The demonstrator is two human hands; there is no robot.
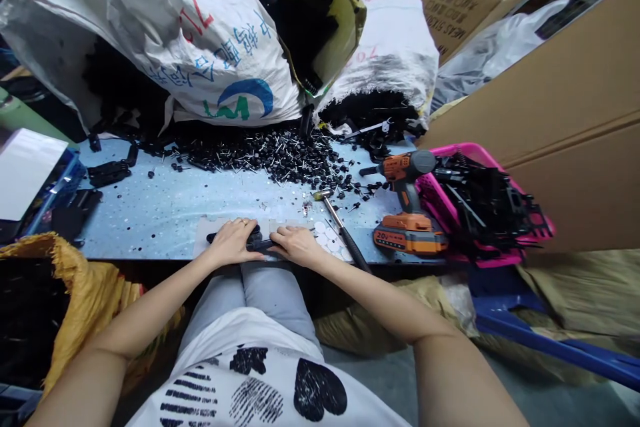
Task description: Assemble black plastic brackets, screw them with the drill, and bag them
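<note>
Holds a long black part (255, 239) pointing left to right, in bent fingers of left hand (233, 241) and right hand (299, 245).

One orange-and-grey cordless drill (409, 200), one black-handled metal hammer (346, 232), one bright-pink plastic basket (437, 210) and two bare hands (231, 241) are counted.

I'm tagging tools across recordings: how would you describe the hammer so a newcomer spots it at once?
On the blue worktable, look between the person's right hand and the orange power tool. The hammer lies there slantwise, its head toward the heap of small black pieces. Its slim metal shaft and black handle set it apart from that bulky tool.
</note>
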